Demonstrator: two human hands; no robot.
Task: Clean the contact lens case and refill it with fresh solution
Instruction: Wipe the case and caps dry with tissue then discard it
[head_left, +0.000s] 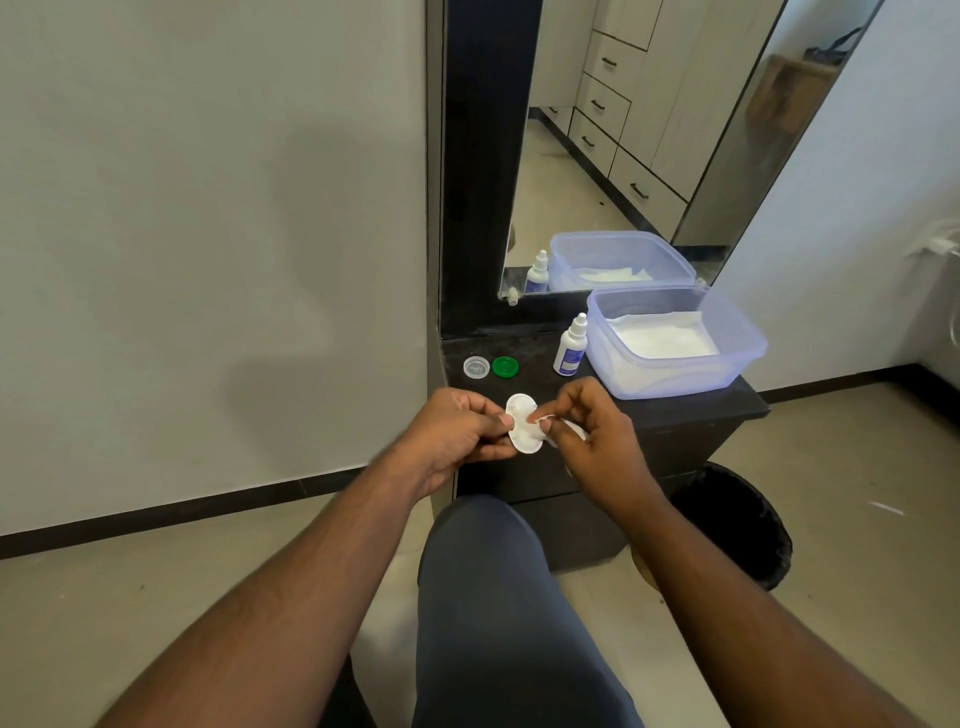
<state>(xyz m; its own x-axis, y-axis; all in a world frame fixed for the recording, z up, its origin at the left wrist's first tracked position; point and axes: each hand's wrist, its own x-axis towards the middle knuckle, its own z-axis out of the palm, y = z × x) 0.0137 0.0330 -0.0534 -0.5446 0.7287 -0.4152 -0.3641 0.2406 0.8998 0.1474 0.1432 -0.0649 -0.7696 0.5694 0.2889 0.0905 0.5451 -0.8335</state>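
Bottle label print — too small to read

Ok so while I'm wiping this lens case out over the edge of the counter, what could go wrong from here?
1. The lens case is held past the counter edge; a slip would likely drop it to the floor or toward the black bin.
2. The clear cap and green cap lie loose near the counter's left edge, where a hand could knock them off.

Both hands grip lens case — caps off.
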